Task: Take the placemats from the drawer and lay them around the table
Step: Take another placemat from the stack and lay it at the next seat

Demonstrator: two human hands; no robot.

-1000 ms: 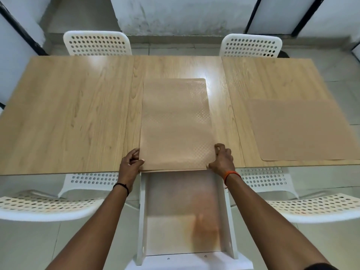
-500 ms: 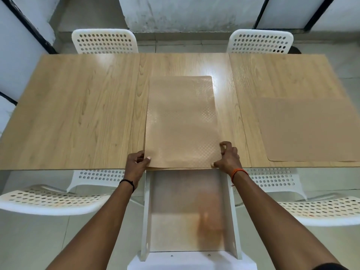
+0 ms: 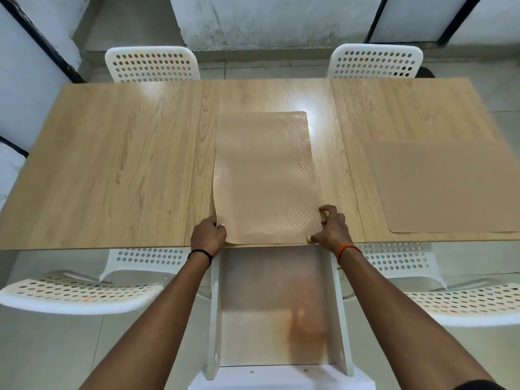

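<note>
Both hands, left hand [image 3: 208,235] and right hand [image 3: 331,229], pinch the near corners of the textured placemat [image 3: 264,178] on the table [image 3: 107,170], each grip closed on it.

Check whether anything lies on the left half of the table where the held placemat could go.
Nothing visible does. The left half of the table is bare wood; both hands hold the placemat at centre, another placemat lies right.

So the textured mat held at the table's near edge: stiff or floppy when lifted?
Probably floppy: the textured mat bows along its left edge by the left hand. Likely light, since it looks thin. Its sheen hints it slides easily on the table.
</note>
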